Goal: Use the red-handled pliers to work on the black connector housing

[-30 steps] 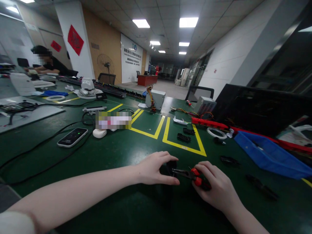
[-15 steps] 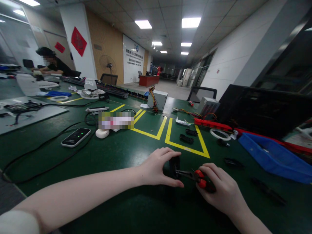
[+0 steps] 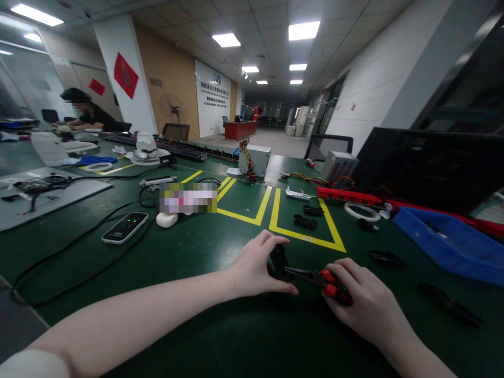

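Left hand (image 3: pixel 258 268) gripping black part (image 3: pixel 277 261), right hand (image 3: pixel 364 302) clasping red-handled pliers (image 3: pixel 318 278), bare green table (image 3: pixel 205 247) around.

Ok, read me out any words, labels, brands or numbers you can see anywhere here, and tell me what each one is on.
None can be read.
White wall sign: lines of characters, too small.
Red diamond posters: marks too blurred.
Phone screen: only a green dot.
Item beside the earbud case: pixelated.
Red-handled pliers in the right hand: no visible marking.

Electronics workshop: green taped workbench (image 3: pixel 205 241), power supplies (image 3: pixel 255 160), cables (image 3: pixel 71 247).
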Demonstrator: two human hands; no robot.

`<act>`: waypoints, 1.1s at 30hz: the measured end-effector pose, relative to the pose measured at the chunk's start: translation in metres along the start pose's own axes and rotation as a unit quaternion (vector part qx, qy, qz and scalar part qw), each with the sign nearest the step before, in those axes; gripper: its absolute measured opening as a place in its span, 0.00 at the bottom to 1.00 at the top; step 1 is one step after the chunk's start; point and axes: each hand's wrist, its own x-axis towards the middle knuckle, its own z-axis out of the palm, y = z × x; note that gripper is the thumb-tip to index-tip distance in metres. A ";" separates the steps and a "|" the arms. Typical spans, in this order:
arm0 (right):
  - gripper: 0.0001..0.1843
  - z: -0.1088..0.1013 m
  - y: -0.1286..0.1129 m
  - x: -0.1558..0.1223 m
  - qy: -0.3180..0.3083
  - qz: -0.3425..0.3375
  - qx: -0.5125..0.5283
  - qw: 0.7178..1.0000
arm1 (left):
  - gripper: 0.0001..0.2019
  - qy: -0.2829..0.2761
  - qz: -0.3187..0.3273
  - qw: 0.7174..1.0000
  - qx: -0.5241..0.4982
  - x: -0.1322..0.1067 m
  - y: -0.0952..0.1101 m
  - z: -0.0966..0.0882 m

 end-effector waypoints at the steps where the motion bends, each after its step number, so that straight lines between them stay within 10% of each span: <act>1: 0.17 0.000 0.000 0.000 -0.008 0.004 0.001 1.000 | 0.41 -0.004 -0.010 1.000 0.006 0.000 0.000 0.000; 33: 0.20 0.001 -0.002 0.003 -0.097 0.084 -0.018 0.992 | 0.19 -0.122 0.035 0.978 0.166 0.001 -0.007 -0.005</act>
